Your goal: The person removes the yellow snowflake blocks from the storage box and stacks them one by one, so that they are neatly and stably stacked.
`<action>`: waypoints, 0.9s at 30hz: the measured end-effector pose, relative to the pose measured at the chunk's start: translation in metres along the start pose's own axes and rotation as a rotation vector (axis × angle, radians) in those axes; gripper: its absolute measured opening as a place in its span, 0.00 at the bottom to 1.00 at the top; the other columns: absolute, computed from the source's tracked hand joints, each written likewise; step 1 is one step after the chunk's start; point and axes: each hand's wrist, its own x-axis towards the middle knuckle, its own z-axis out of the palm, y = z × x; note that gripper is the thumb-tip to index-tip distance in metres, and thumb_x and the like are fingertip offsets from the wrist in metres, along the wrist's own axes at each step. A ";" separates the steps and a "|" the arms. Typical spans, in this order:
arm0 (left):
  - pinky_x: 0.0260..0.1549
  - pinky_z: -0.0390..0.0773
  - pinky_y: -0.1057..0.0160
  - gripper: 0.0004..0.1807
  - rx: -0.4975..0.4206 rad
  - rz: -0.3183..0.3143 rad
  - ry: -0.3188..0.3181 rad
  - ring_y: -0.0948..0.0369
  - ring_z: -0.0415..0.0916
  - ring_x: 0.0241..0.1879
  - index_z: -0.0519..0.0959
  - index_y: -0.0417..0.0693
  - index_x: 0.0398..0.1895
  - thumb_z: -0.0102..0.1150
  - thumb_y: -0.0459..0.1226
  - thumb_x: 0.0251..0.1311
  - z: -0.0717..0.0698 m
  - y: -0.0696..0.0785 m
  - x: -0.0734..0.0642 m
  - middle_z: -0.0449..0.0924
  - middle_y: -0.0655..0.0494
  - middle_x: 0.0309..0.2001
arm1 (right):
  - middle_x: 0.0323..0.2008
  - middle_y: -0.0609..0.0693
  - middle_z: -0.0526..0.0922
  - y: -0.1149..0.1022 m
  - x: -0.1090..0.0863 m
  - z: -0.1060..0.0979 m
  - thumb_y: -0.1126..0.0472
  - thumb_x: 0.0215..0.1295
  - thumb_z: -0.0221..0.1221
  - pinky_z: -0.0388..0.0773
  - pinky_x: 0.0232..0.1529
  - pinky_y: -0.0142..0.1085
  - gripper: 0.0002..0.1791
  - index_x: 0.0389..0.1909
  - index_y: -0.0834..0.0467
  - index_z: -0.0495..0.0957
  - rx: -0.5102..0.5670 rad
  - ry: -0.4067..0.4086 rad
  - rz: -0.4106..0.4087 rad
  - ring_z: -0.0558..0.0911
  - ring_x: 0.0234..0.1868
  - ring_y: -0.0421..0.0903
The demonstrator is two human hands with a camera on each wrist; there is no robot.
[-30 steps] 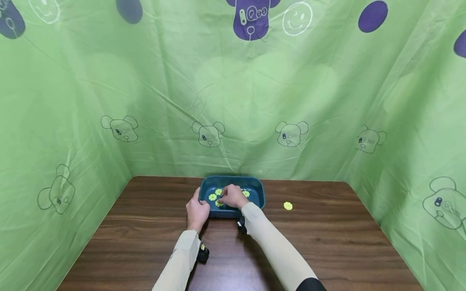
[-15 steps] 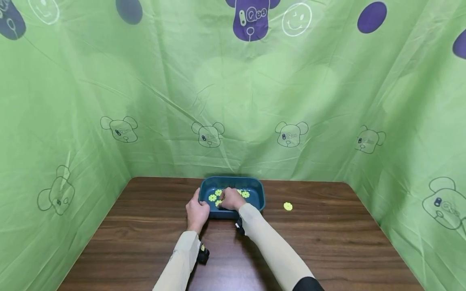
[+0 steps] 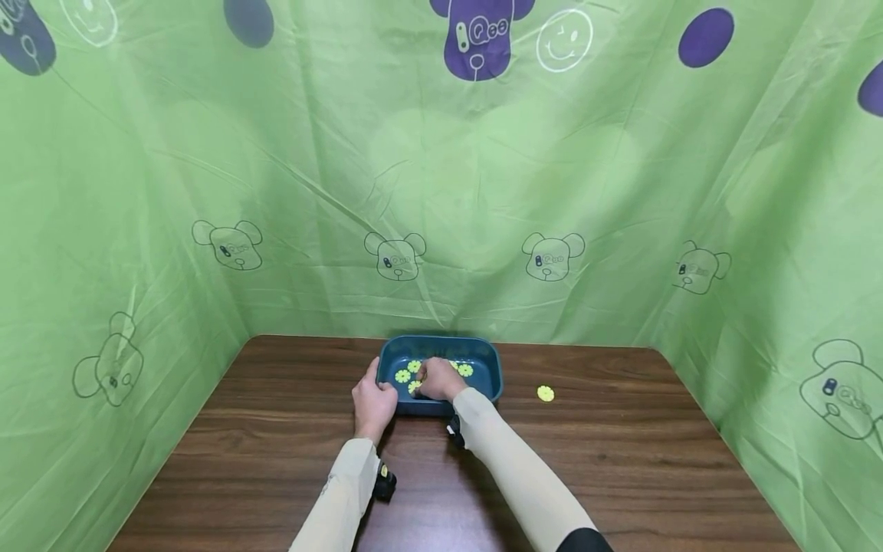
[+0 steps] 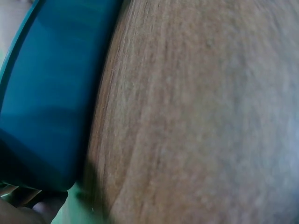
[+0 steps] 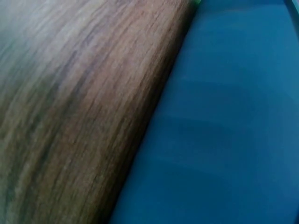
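Observation:
In the head view, a dark blue-green plastic bin (image 3: 493, 383) stands at the table's far edge. Several yellow flower-shaped pieces (image 3: 402, 376) lie on its floor. My left hand (image 3: 373, 401) holds the bin's near left corner, its thumb at the rim and its index finger along the left side. The bin's outer wall (image 4: 51, 93) fills the left of the left wrist view, with fingers (image 4: 46, 207) at its lower corner. My right hand (image 3: 441, 379) reaches down inside the bin with bent fingers, fingertips right at one yellow piece (image 3: 415, 387). I cannot tell whether they pinch it.
One more yellow flower-shaped piece (image 3: 546, 393) lies on the brown wooden table (image 3: 621, 445), right of the bin. A green cloth (image 3: 469, 299) with printed bear faces hangs behind the bin and along both sides. The bin's front wall (image 5: 210, 130) fills much of the right wrist view.
My right hand has gone lower into the bin since a second ago, then stays there. A yellow piece behind that hand has come into view. The left hand keeps its place.

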 end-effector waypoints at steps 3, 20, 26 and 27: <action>0.60 0.75 0.41 0.33 0.001 -0.002 0.007 0.39 0.74 0.63 0.71 0.44 0.72 0.50 0.29 0.59 0.001 -0.001 0.000 0.77 0.36 0.64 | 0.39 0.48 0.84 -0.001 -0.001 0.000 0.58 0.55 0.74 0.81 0.43 0.43 0.14 0.39 0.56 0.82 -0.001 -0.002 -0.004 0.81 0.40 0.46; 0.60 0.75 0.42 0.33 0.010 0.000 0.008 0.38 0.74 0.63 0.71 0.44 0.72 0.50 0.29 0.59 0.001 0.003 0.002 0.77 0.36 0.63 | 0.26 0.43 0.83 0.001 -0.012 -0.025 0.62 0.60 0.70 0.78 0.35 0.34 0.06 0.32 0.55 0.82 -0.013 0.071 -0.171 0.79 0.28 0.38; 0.62 0.74 0.42 0.34 0.012 -0.029 -0.020 0.39 0.72 0.65 0.69 0.46 0.74 0.48 0.29 0.61 0.001 0.003 0.000 0.75 0.37 0.66 | 0.30 0.45 0.85 0.016 -0.022 -0.060 0.61 0.65 0.67 0.79 0.37 0.37 0.08 0.42 0.57 0.84 0.019 0.125 -0.186 0.81 0.31 0.40; 0.62 0.74 0.42 0.34 0.011 -0.037 -0.022 0.39 0.72 0.65 0.69 0.47 0.74 0.48 0.29 0.61 0.000 0.003 0.000 0.75 0.37 0.66 | 0.30 0.45 0.85 0.020 -0.024 -0.067 0.60 0.66 0.67 0.79 0.37 0.37 0.07 0.42 0.57 0.85 0.021 0.136 -0.181 0.81 0.31 0.40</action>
